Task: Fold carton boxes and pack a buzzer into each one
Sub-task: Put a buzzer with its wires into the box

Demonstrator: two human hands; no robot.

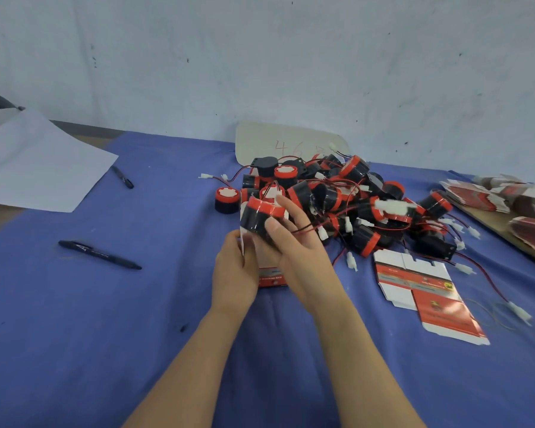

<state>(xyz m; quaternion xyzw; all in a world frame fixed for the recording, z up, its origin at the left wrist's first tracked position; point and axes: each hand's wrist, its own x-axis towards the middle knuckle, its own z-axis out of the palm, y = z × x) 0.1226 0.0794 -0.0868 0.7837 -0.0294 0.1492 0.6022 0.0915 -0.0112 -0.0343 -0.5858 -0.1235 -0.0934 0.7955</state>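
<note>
One buzzer (260,218) in right hand (297,253) grip

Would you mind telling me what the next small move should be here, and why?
Probably ease the buzzer down into the carton: the right hand holds it at the carton's top, while the left hand grips the carton upright.

Black cylindrical plastic buzzers (337,199) with red rims and red-and-black wires heap on a blue cloth-covered tabletop (74,319); flat cardboard cartons (426,288) are red and white.
</note>
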